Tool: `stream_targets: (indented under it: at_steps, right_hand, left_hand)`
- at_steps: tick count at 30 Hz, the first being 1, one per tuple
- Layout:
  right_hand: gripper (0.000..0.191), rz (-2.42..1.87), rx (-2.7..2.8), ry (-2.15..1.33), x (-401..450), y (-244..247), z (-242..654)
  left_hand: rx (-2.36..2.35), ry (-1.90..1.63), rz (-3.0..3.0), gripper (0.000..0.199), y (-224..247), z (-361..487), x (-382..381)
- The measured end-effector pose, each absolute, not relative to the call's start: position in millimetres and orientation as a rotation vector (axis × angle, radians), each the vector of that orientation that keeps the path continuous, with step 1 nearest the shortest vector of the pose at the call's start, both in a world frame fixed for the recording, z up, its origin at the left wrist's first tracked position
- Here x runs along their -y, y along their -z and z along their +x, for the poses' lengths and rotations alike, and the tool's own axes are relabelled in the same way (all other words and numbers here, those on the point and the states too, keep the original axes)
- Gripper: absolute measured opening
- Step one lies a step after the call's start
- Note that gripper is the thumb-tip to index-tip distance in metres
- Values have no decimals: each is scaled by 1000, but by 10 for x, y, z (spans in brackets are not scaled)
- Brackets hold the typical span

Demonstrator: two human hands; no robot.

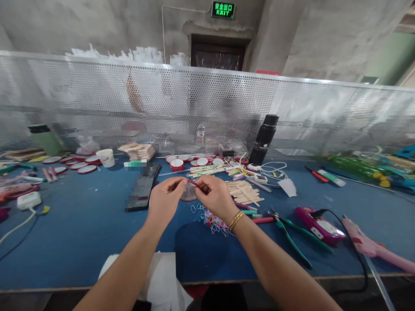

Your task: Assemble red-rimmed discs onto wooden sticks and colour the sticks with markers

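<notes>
My left hand (166, 198) and my right hand (216, 196) meet above the middle of the blue table. Thumbs and fingers of both pinch the upper edge of a small, translucent round piece with a red rim (188, 193). Fingers partly hide that rim, so its full shape does not show. Just below my right hand lies a loose heap of small coloured elastic bands (215, 222). Wooden craft sticks (244, 192) are spread beyond my right wrist. Left of my left hand is a dark phone-like device (141, 190), partly blurred out.
Green-handled pliers (293, 239), a purple corded device (319, 224) and a pink glue gun (366, 242) lie at right. A black bottle (264, 140) stands before the perforated metal screen (168, 99). Red-rimmed discs (87, 169) and a white cup (106, 158) are at left.
</notes>
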State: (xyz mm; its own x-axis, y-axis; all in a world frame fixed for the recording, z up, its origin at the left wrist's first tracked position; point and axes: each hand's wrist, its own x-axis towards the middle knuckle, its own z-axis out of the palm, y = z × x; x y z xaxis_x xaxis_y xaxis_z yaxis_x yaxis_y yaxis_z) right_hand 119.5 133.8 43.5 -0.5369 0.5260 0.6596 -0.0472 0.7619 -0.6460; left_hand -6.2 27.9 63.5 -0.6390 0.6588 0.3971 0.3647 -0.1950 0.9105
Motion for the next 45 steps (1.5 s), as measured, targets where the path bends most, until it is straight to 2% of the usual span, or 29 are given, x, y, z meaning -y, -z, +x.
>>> stream_targets:
  at_steps: [5, 16, 22, 26, 34, 37, 41, 45]
  right_hand:
    - [8, -357, 2013, -800, -1344, -431, 1197]
    - [6, -357, 1986, -914, -1370, -423, 1187]
    - [16, -360, 1895, -1198, -1424, -507, 1231]
    - [19, -343, 1869, -1366, -1447, -515, 1234]
    - [27, -426, 1916, -1415, -1550, -539, 1277]
    - [26, -548, 2095, -1219, -1645, -603, 1393]
    - [15, -886, 2617, -500, -1722, -702, 1568]
    - [13, -1026, 2795, -360, -1665, -734, 1597]
  left_hand:
    - [-1765, -1922, 1113, 30, -630, -78, -290]
    - [-1752, -1886, 1114, 35, -588, -112, -304]
    - [-1610, -1818, 1282, 59, -544, -107, -346]
    - [-1598, -1826, 1270, 48, -556, -86, -354]
    - [-1556, -1801, 1025, 42, -623, -24, -335]
    - [-1604, -1866, 988, 41, -615, -51, -352]
    - [-1641, -1884, 961, 41, -596, -78, -356]
    - [-1618, -1855, 943, 41, -588, -77, -336]
